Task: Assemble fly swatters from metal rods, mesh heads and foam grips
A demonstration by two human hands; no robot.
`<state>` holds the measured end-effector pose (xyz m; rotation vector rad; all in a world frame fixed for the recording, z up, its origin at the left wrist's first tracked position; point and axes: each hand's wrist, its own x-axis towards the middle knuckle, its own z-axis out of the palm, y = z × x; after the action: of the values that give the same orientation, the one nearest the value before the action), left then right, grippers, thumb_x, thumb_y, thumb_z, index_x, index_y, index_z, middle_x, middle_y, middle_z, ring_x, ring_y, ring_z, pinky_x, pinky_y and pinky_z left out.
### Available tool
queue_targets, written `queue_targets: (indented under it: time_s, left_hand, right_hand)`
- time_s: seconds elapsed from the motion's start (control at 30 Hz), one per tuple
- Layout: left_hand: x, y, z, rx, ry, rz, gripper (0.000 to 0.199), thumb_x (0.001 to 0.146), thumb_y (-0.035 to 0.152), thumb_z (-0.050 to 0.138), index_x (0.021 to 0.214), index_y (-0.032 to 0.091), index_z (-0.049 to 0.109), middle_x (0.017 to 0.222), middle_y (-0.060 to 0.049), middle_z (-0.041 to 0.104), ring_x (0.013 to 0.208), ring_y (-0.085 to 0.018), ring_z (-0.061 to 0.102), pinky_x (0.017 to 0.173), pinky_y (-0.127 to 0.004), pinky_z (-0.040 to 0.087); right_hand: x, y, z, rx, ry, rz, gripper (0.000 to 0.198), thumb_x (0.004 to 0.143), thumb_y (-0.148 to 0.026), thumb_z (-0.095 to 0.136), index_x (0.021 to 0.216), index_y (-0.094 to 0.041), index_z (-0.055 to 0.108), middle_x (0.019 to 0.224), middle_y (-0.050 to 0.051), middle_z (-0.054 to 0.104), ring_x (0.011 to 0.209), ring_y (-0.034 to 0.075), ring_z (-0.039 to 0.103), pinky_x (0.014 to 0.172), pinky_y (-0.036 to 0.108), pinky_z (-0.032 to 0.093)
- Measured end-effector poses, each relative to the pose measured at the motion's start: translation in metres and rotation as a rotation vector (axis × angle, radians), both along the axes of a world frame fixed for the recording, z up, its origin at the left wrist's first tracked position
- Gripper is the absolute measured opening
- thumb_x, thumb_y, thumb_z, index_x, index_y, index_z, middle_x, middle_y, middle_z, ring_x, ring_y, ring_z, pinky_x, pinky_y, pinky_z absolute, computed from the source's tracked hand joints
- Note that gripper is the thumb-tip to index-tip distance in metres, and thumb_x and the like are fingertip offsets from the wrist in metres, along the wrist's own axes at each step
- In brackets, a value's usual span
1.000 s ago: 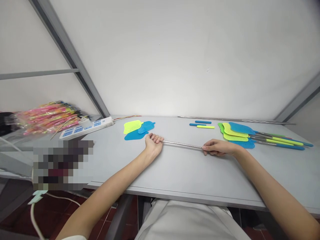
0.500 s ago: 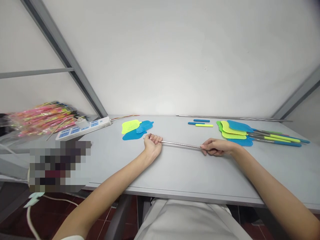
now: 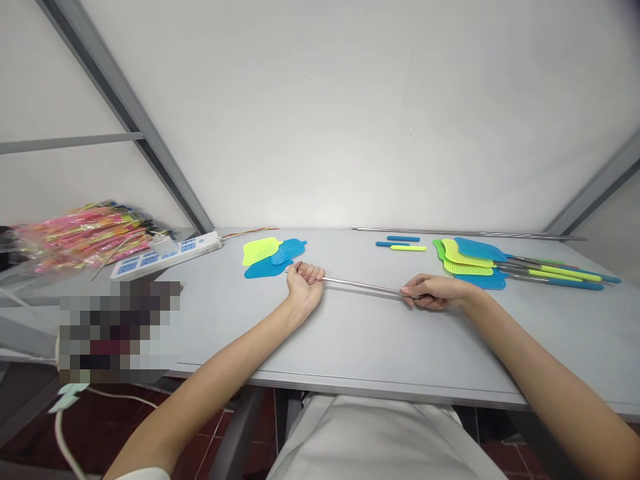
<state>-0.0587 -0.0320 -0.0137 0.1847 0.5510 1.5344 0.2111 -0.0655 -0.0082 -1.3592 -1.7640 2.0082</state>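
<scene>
A thin metal rod (image 3: 363, 286) runs between my two hands, a little above the grey table (image 3: 350, 347). My left hand (image 3: 305, 283) is closed round its left end, with a short tip poking out past the fingers. My right hand (image 3: 433, 292) pinches the other end, which the fingers hide. Just beyond my left hand lie loose fly swatter heads, one yellow (image 3: 261, 250) and two blue (image 3: 265, 267), overlapping. Behind the rod are two blue grip sleeves (image 3: 403, 239) and a yellow one (image 3: 408, 249).
A pile of fly swatters (image 3: 475, 260) with yellow, green and blue heads lies at the right. Long metal rods (image 3: 470, 233) rest along the wall. At the left are a power strip (image 3: 167, 255), bagged pink and yellow items (image 3: 85, 237) and a pixelated patch.
Both hands keep hold of the rod in nearly the same place. The view has shifted very slightly; nothing else has visibly moved.
</scene>
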Motion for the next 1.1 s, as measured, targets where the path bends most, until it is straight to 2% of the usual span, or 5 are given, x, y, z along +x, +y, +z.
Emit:
queue_targets:
  time_s: [0.23, 0.53, 0.63, 0.8, 1.1]
  left_hand:
    - [0.000, 0.000, 0.003, 0.045, 0.010, 0.008, 0.032, 0.073, 0.016, 0.032, 0.048, 0.018, 0.013, 0.034, 0.008, 0.012, 0.027, -0.006, 0.017, 0.035, -0.022, 0.019]
    - [-0.001, 0.001, -0.001, 0.017, 0.006, 0.037, 0.030, 0.073, 0.015, 0.030, 0.047, 0.018, 0.013, 0.035, 0.008, 0.010, 0.027, -0.006, 0.017, 0.034, -0.021, 0.018]
    - [0.002, 0.000, -0.003, 0.012, 0.009, 0.032, 0.030, 0.073, 0.015, 0.029, 0.048, 0.018, 0.013, 0.035, 0.008, 0.009, 0.028, -0.006, 0.016, 0.034, -0.021, 0.018]
    - [0.012, -0.004, -0.004, 0.024, 0.016, -0.042, 0.031, 0.073, 0.015, 0.031, 0.048, 0.018, 0.012, 0.036, 0.007, 0.010, 0.028, -0.006, 0.015, 0.035, -0.021, 0.019]
    - [0.007, 0.004, 0.004, 0.062, 0.011, -0.180, 0.033, 0.074, 0.017, 0.032, 0.045, 0.018, 0.016, 0.036, 0.007, 0.014, 0.031, -0.006, 0.018, 0.038, -0.021, 0.024]
  right_hand:
    - [-0.003, -0.001, 0.000, -0.018, 0.006, -0.037, 0.034, 0.071, -0.045, 0.051, 0.065, -0.012, 0.053, 0.040, -0.010, 0.023, 0.031, 0.001, 0.015, 0.028, 0.015, 0.007]
    - [-0.005, -0.003, 0.001, 0.139, -0.053, -0.140, 0.037, 0.064, -0.047, 0.059, 0.069, -0.010, 0.060, 0.040, -0.008, 0.027, 0.033, 0.002, 0.019, 0.030, 0.018, 0.009]
    - [-0.008, -0.004, 0.001, 0.136, -0.048, -0.141, 0.036, 0.064, -0.046, 0.058, 0.068, -0.010, 0.060, 0.040, -0.008, 0.026, 0.032, 0.001, 0.018, 0.030, 0.018, 0.008]
    - [-0.018, -0.005, 0.001, 0.034, 0.029, -0.088, 0.034, 0.069, -0.044, 0.054, 0.072, -0.011, 0.059, 0.043, -0.009, 0.024, 0.033, 0.001, 0.015, 0.030, 0.016, 0.006]
    - [-0.018, -0.002, 0.003, 0.026, 0.051, -0.054, 0.037, 0.073, -0.045, 0.050, 0.079, -0.010, 0.059, 0.047, -0.008, 0.024, 0.035, 0.001, 0.013, 0.029, 0.015, 0.006]
